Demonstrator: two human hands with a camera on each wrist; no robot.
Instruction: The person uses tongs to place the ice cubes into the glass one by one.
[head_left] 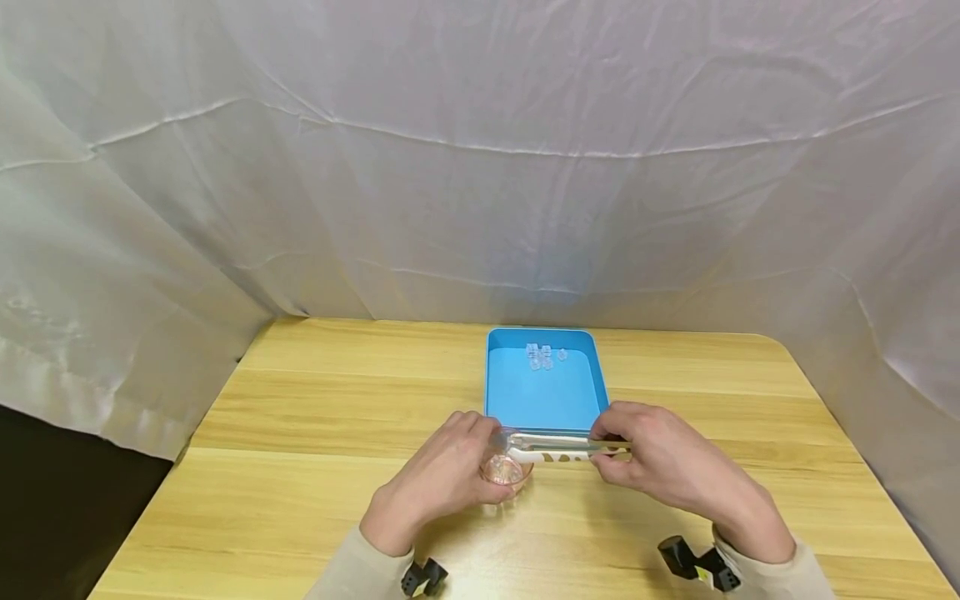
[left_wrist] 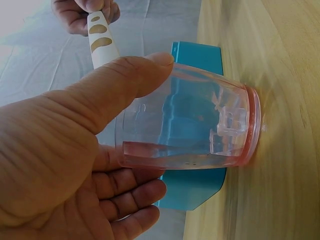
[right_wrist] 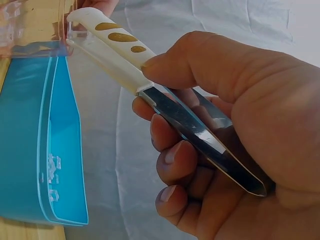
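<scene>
My left hand [head_left: 446,471] grips a clear, pink-tinted plastic cup [left_wrist: 192,156], thumb on one side and fingers on the other. A few clear cubes [left_wrist: 231,122] lie at the bottom of the cup, whose base is close to the wooden table. In my right hand [head_left: 660,458] is a pair of tongs [right_wrist: 115,52] with metal arms and white tips patterned with tan spots. The thumb presses one arm while the fingers curl round the other. At the cup's mouth, the tong tips show a small clear piece [right_wrist: 77,34] between them.
Behind the hands stands a blue tray [head_left: 543,400] with several clear cubes [head_left: 538,357] near its far end. The wooden table [head_left: 337,417] extends to both sides. A pale cloth curtain [head_left: 450,208] hangs along the back and sides.
</scene>
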